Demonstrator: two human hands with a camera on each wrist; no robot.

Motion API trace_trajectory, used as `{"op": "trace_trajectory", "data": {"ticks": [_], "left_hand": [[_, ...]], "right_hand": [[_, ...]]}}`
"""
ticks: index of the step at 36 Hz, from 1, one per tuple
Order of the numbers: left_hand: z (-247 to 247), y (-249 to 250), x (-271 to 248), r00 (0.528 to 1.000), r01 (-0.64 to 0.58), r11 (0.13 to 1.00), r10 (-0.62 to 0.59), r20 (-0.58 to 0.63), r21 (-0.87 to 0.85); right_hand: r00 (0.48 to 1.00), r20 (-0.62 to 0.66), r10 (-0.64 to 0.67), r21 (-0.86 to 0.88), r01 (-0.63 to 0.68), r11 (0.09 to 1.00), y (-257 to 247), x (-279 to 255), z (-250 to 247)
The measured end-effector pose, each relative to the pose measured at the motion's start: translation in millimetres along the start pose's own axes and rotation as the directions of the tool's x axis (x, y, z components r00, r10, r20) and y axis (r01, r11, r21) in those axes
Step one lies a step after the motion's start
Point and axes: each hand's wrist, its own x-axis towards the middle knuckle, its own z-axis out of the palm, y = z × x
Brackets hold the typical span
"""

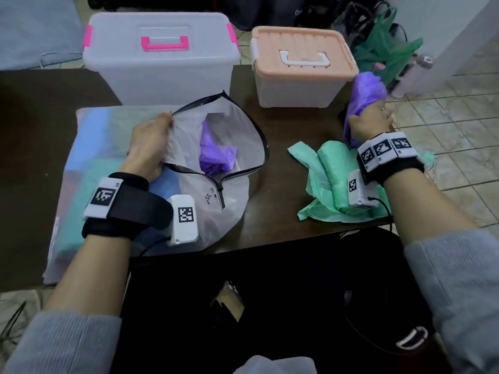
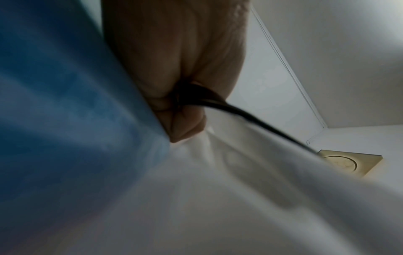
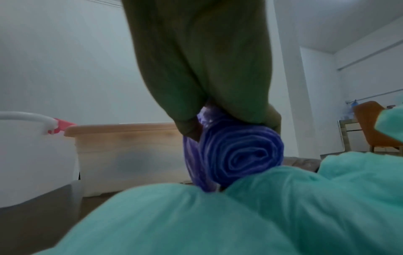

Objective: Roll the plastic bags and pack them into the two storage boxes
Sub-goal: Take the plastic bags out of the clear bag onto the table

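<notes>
My left hand (image 1: pixel 151 141) grips the black-edged rim of a translucent white zip bag (image 1: pixel 216 206), holding its mouth wide; the left wrist view shows the fingers (image 2: pixel 181 110) curled on that black edge. A crumpled purple bag (image 1: pixel 216 152) lies inside it. My right hand (image 1: pixel 370 122) holds a rolled purple plastic bag (image 1: pixel 364 95) (image 3: pixel 235 155) at the table's right edge, beside the peach-lidded storage box (image 1: pixel 302 68). Green plastic bags (image 1: pixel 329 179) (image 3: pixel 196 220) lie under my right wrist. A clear storage box with pink latches (image 1: pixel 162 55) stands at the back, lid on.
A large flat packet of pale blue and green bags (image 1: pixel 89 163) lies under my left arm on the dark table (image 1: pixel 283 125). More green bags (image 1: pixel 383 47) and a bottle (image 1: pixel 413 74) sit on the tiled floor at right. A black bag (image 1: pixel 270 292) rests in front of me.
</notes>
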Motion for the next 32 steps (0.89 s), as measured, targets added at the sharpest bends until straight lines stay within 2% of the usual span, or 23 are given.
{"op": "trace_trajectory", "data": {"ticks": [4, 11, 17, 19, 23, 27, 32], "left_hand": [[0, -1, 0, 1.000, 0.004, 1.000, -0.004, 0.004, -0.004], [-2, -3, 3, 1.000, 0.016, 1.000, -0.016, 0.020, -0.002], [-2, -4, 5, 1.000, 0.009, 1.000, -0.009, 0.024, 0.002], [-3, -5, 6, 1.000, 0.008, 1.000, -0.007, 0.026, -0.012], [-4, -6, 7, 0.999, 0.013, 0.999, -0.012, 0.033, -0.037], [-3, -8, 9, 1.000, 0.009, 0.999, -0.008, 0.026, -0.044], [-3, -9, 11, 1.000, 0.007, 0.999, -0.006, 0.026, -0.050]], "right_hand": [[1.000, 0.011, 0.007, -0.051, -0.006, 0.999, -1, -2, -2], [0.984, 0.176, 0.001, -0.228, 0.039, 0.973, -1, 5, 6], [0.989, 0.150, 0.014, -0.298, 0.032, 0.954, -6, 2, 5], [0.985, 0.172, -0.009, -0.349, 0.069, 0.934, -7, -1, 2], [0.941, 0.331, -0.069, -0.425, 0.214, 0.880, -2, -9, -5], [0.939, 0.328, -0.102, -0.369, 0.227, 0.901, 4, -15, -11], [0.949, 0.274, -0.154, -0.323, 0.242, 0.915, -17, -26, -33]]}}
